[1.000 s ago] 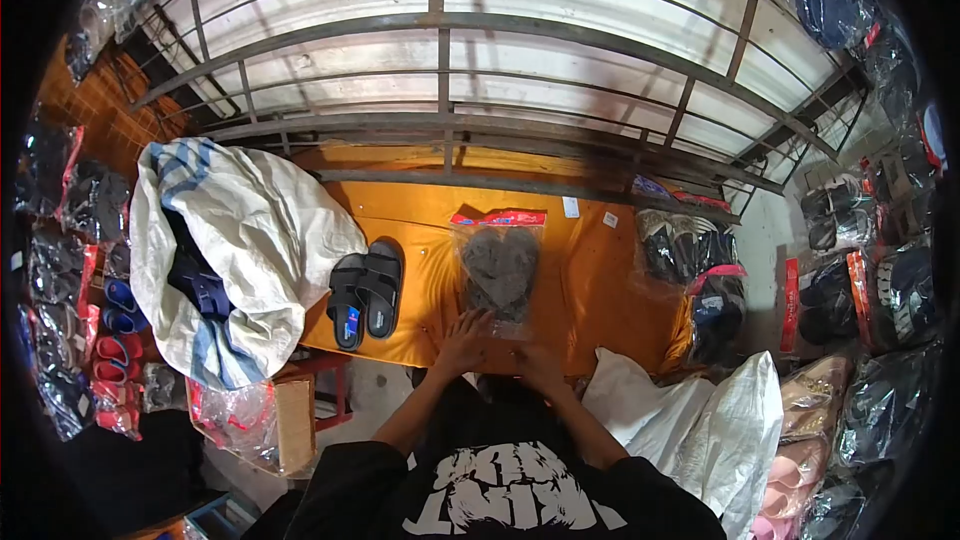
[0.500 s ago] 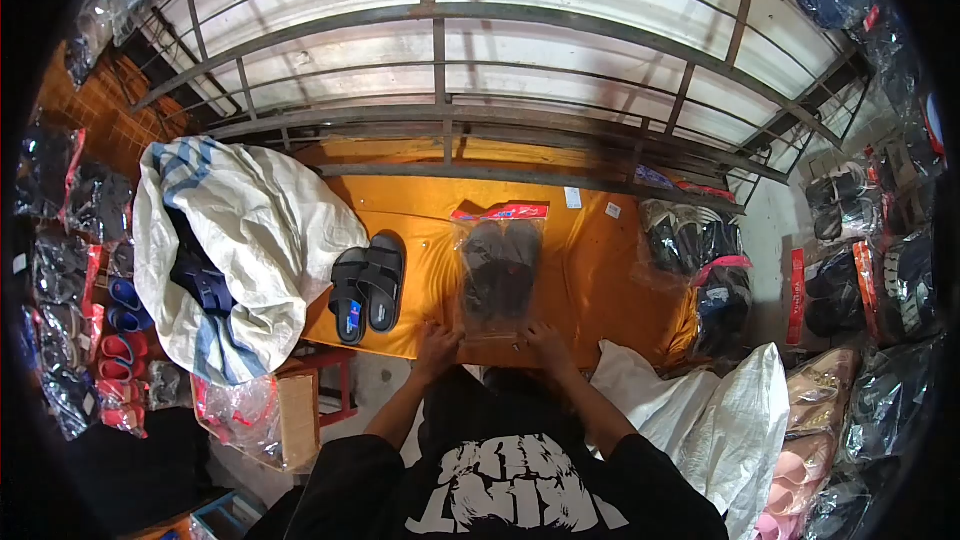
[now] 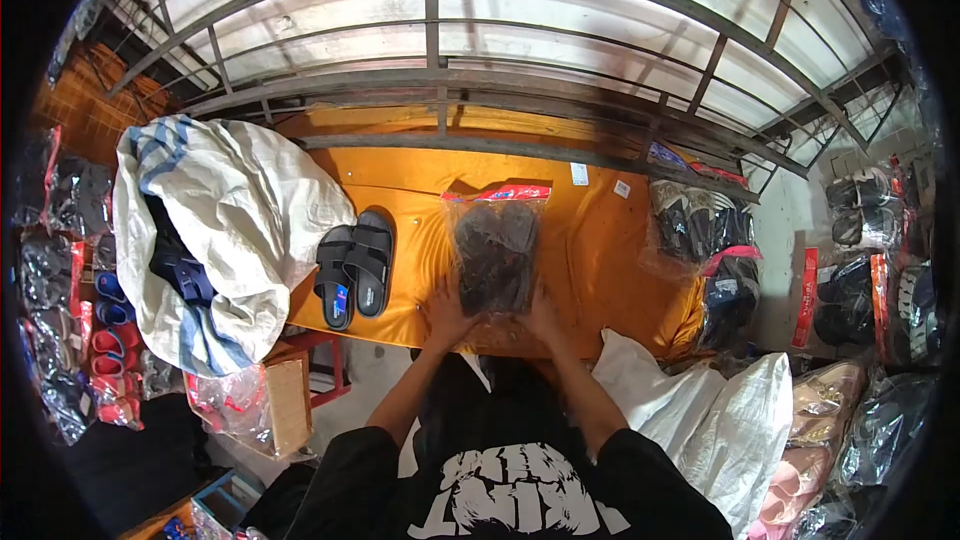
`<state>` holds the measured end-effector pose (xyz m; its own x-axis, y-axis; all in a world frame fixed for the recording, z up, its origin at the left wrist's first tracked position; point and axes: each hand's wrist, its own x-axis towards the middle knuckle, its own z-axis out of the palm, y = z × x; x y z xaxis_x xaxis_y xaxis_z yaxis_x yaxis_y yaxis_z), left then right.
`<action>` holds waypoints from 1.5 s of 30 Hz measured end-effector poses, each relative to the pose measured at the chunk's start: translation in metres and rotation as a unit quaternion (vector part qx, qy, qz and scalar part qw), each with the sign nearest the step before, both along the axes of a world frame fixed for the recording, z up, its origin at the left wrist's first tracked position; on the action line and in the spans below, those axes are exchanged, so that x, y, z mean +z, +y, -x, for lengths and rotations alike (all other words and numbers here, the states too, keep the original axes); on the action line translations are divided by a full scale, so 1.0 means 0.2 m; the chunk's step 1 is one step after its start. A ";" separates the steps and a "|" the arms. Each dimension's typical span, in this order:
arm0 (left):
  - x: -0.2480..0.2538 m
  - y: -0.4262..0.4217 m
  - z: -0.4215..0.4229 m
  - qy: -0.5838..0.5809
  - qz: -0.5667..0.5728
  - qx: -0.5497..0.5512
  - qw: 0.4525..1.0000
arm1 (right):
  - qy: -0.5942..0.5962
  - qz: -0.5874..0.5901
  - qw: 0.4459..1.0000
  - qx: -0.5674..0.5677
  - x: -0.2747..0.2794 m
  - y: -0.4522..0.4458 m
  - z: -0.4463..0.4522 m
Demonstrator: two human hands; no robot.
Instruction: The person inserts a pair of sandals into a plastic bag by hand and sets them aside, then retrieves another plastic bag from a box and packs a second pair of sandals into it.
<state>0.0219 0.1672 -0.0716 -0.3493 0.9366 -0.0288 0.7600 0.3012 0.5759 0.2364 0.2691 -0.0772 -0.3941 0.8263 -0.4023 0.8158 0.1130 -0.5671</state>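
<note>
A pair of dark sandals in a clear plastic bag (image 3: 495, 250) with a red header strip lies in front of me on the orange cloth. My left hand (image 3: 449, 316) grips the bag's lower left side, fingers along its edge and thumb toward the bottom. On the lower right side my right hand (image 3: 541, 316) holds it the same way. To the left, just beyond my left hand, rests an unbagged pair of black two-strap sandals (image 3: 356, 265), one with a blue sticker on its insole.
A white woven sack (image 3: 250, 190) with dark footwear inside stands at the left. Bagged shoes (image 3: 705, 225) sit at the cloth's right end, near another white sack (image 3: 700, 415). A metal rack (image 3: 440, 80) spans the back. Footwear hangs along both sides.
Both hands have moved up from the bag's bottom corners to its sides. The bagged sandals now look darker and bunched. My view has shifted slightly.
</note>
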 end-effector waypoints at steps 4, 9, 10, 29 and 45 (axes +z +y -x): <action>-0.08 0.09 -0.07 -0.139 0.027 0.041 0.989 | -0.016 -0.001 0.998 -0.061 -0.08 -0.04 0.12; -0.20 0.10 -0.11 -0.128 0.087 0.074 0.985 | 0.013 0.014 0.994 -0.104 -0.11 -0.09 0.21; -0.22 0.09 -0.11 -0.129 0.091 0.076 0.985 | -0.009 -0.002 0.994 -0.111 -0.12 -0.10 0.22; -0.07 -0.07 -0.08 -0.104 0.021 0.024 0.994 | 0.090 -0.162 0.983 -0.003 0.04 -0.15 0.00; -0.05 -0.09 0.03 -0.135 0.029 -0.113 0.984 | 0.094 -0.210 0.963 0.142 0.07 -0.04 -0.17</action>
